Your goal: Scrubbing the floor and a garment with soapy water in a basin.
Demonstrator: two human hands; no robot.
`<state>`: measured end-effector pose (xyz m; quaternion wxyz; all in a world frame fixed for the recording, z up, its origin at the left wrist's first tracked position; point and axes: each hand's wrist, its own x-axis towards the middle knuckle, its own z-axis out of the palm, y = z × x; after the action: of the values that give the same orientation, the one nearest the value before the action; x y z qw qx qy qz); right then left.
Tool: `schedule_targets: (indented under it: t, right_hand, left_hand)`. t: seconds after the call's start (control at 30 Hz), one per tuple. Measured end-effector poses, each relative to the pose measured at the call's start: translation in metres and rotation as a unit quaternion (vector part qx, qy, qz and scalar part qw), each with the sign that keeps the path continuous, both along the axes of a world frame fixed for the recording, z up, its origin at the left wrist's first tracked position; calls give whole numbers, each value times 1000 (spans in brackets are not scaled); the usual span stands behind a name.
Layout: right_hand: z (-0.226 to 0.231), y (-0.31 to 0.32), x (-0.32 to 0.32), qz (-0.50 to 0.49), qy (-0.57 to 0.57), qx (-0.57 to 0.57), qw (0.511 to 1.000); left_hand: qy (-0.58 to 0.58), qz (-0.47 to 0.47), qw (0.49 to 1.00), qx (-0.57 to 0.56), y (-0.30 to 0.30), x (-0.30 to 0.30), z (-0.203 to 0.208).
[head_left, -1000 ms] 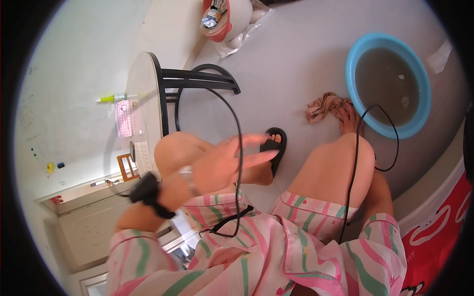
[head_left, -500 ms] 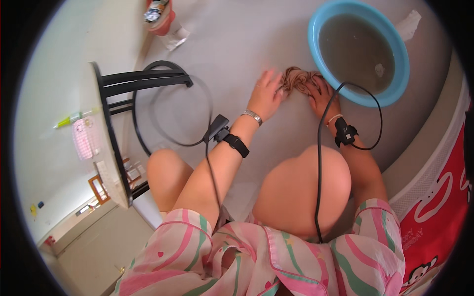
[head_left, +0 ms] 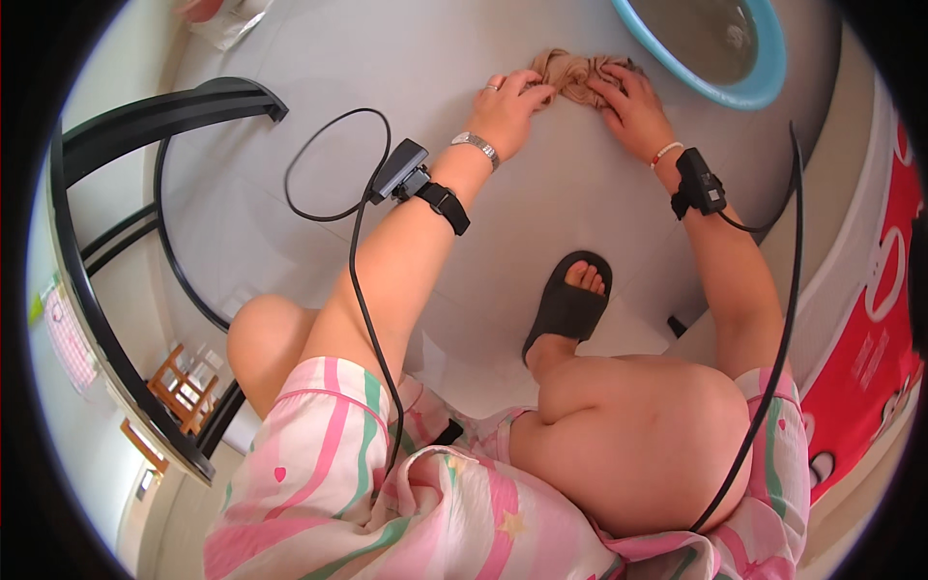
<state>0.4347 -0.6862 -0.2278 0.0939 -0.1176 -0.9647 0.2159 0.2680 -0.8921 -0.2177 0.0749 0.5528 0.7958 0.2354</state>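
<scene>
The grey floor [head_left: 464,280] spreads across the middle of the scene, with a black frame [head_left: 145,126] standing at the left. The left arm [head_left: 396,261] comes from the near left and reaches far and rightward, almost straight, the forearm slanting past the left knee [head_left: 271,343]. The right arm [head_left: 735,261] rises from the near right, outside the right knee [head_left: 657,425], and leans far and leftward, so the two forearms converge. The blue basin [head_left: 764,82] stands at the far right, cut off by the upper edge, with murky water in it. A black slipper [head_left: 563,314] is on a foot between the forearms. The brown cloth [head_left: 572,79] lies bunched on the floor at the far side, between the two hands and left of the basin. The left hand [head_left: 505,114] meets the cloth's left end, palm down, fingers half bent and a little apart, thumb toward the cloth. The right hand [head_left: 638,114] lies over the cloth's right end, its fingers loosely fanned and slanting far and leftward; whether either hand pinches the fabric, I cannot tell. Black devices [head_left: 698,182] are strapped to both forearms, each with a cable. Smaller are the silver watch [head_left: 476,147] on the left wrist, the bracelet [head_left: 665,153] on the right, and a ring [head_left: 493,88] on a left finger.
</scene>
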Motion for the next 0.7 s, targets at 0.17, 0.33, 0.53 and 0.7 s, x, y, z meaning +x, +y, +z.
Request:
schedule_targets:
  t: [0.17,0.33,0.53,0.7]
  right_hand:
    - [2,-52,14,-42,41,-41,997]
    - [13,-130,31,-51,24,-74,996]
    - [33,-104,27,97,-129,-227,960]
    - [109,-44,-51,2,-132,-263,956]
  left_hand:
    - [-66,-31,992,-106,-4,5,16]
    - [-91,1,958,-273,-40,40,25]
    - [-320,-159,749,-558,-42,-9,52]
    - [-438,-68,831,-335,-15,-99,72]
